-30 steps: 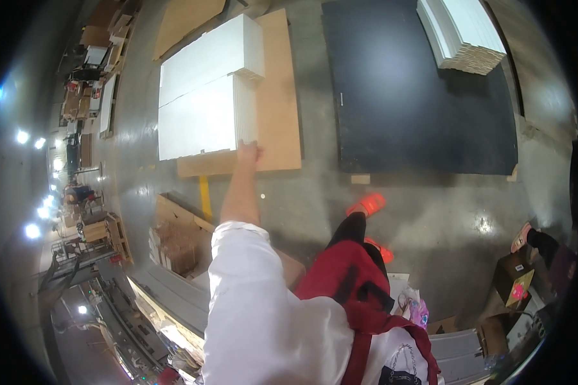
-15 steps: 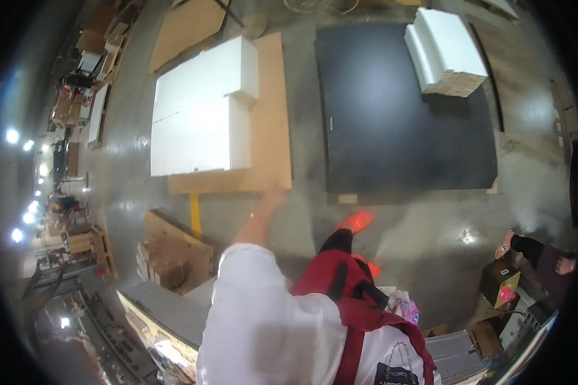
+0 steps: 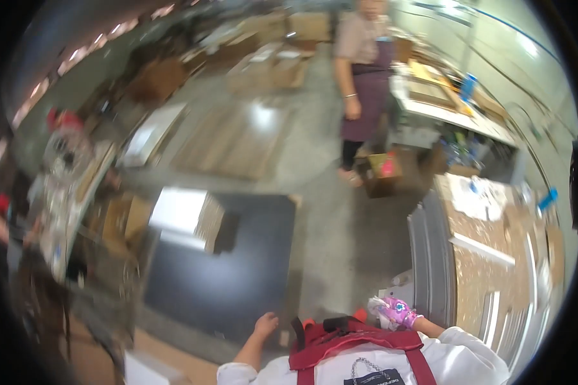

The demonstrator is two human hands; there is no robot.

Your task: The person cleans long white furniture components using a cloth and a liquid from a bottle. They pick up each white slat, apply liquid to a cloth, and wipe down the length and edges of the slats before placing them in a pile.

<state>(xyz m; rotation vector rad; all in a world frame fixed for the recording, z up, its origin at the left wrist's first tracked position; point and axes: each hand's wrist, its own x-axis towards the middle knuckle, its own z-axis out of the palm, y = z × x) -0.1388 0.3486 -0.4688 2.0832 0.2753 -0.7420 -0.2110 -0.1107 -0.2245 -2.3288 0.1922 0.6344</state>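
My bare left hand [image 3: 266, 325] hangs low at my left side, holding nothing, its fingers loose and slightly blurred. It is nearest to a large dark flat panel [image 3: 231, 282] on the floor, without touching it. A stack of white boards [image 3: 180, 208] lies on the far left part of that panel. My right hand [image 3: 402, 314], in a pink and purple patterned glove, is closed on a crumpled whitish cloth [image 3: 377, 307] beside the workbench. Its exact kind is hard to make out. A red apron [image 3: 356, 340] covers my front.
On my right stands a workbench [image 3: 472, 244] with white strips and a cloth on top. A person [image 3: 365, 70] in a dark apron stands ahead by a cluttered table [image 3: 430, 106]. A brown panel [image 3: 234, 141] lies beyond the dark one; white panels [image 3: 144, 369] are lower left.
My view has swung right and up, so the dark panel now sits left of centre and the workbench shows. My gloved right hand with the whitish cloth has come into clearer view.
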